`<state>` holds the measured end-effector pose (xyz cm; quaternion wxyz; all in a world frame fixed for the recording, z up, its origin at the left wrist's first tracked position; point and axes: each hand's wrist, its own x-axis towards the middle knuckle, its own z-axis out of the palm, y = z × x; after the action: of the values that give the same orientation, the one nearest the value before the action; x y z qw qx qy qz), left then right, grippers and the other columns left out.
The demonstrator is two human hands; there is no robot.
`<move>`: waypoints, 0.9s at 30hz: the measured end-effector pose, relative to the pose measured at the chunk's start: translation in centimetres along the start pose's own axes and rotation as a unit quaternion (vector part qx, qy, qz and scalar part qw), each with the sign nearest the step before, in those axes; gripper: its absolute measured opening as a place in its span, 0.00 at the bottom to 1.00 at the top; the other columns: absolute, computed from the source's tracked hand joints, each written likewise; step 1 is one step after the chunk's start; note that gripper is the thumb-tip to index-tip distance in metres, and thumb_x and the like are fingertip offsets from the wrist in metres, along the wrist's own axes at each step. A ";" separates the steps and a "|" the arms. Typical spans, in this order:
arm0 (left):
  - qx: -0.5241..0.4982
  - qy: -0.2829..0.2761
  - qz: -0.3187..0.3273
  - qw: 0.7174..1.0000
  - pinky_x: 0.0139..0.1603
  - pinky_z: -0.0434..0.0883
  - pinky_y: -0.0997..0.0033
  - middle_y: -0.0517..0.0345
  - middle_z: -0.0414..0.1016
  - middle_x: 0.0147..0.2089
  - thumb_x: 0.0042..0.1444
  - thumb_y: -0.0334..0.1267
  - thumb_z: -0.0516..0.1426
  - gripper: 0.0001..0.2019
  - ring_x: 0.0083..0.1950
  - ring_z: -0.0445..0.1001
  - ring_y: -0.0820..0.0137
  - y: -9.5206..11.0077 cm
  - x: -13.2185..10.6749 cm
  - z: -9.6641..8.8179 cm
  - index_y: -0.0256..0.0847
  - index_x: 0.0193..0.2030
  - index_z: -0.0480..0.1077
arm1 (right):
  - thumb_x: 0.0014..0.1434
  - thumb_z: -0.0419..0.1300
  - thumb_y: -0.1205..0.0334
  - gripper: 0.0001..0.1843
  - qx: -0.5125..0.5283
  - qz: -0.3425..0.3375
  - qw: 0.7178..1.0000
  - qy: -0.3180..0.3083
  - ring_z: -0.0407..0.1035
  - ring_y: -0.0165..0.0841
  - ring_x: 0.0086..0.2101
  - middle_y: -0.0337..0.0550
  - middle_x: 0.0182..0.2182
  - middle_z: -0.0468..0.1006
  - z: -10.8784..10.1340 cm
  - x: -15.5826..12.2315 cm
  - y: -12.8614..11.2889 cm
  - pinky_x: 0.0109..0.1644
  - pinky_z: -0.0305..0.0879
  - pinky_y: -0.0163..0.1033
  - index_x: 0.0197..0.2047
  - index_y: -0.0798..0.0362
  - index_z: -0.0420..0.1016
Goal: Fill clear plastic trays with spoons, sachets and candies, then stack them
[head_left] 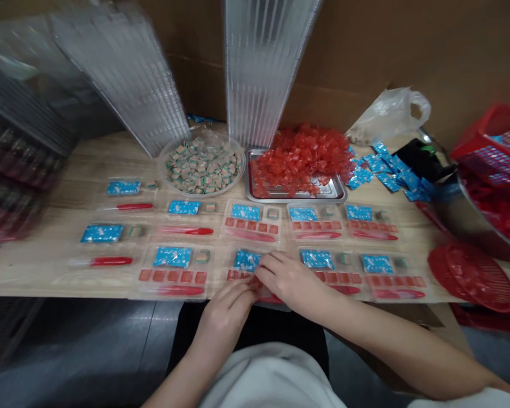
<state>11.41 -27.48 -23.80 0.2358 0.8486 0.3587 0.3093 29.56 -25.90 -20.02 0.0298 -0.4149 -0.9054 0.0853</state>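
Both hands work over one clear plastic tray (249, 271) at the table's front edge. My right hand (287, 279) rests on the tray with fingers curled and pinched beside its blue packet (246, 260). My left hand (227, 313) comes up from below, its fingertips pressed together at the tray's row of red squares (237, 275). What either hand pinches is too small to make out. Similar trays (173, 271) lie in rows to both sides, each with a blue packet, red squares and a red pen-like stick.
A round clear dish of small wrapped cubes (202, 165) and a metal pan of red wrapped pieces (300, 167) stand behind the trays. Stacks of clear trays (261, 68) lean against cardboard. Loose blue packets (386, 170), red baskets (476, 275) and a metal bowl sit at right.
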 end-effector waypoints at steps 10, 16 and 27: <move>0.009 -0.004 0.005 1.000 0.52 0.73 0.67 0.56 0.78 0.43 0.57 0.26 0.53 0.10 0.49 0.75 0.69 -0.2 -0.3 0.1 0.42 0.41 0.71 | 0.57 0.55 0.69 0.07 -0.037 0.236 0.964 0.119 0.64 0.39 0.40 0.50 0.36 0.73 -1.9 2.1 16.3 0.47 0.56 0.42 0.37 0.56 0.74; -0.007 0.007 -0.012 1.000 0.52 0.72 0.67 0.55 0.78 0.44 0.59 0.29 0.51 0.09 0.51 0.74 0.67 -0.3 -0.6 0.8 0.43 0.41 0.71 | 0.58 0.54 0.68 0.07 -0.046 0.247 0.965 0.079 0.65 0.39 0.38 0.51 0.33 0.74 -0.8 4.0 19.8 0.44 0.56 0.41 0.34 0.57 0.74; -0.454 0.008 -0.312 0.835 0.43 0.74 0.68 0.52 0.75 0.40 0.58 0.40 0.55 0.11 0.41 0.76 0.69 2.1 4.5 -2.2 0.39 0.46 0.67 | 0.54 0.61 0.54 0.12 0.665 0.192 0.718 -0.077 0.67 0.28 0.29 0.39 0.29 0.75 -4.2 0.1 5.8 0.35 0.62 0.34 0.34 0.55 0.71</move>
<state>13.39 -25.00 -19.36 0.6753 0.4870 0.4256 0.3544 34.39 -21.56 -16.89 0.2113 -0.4456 -0.5160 0.7004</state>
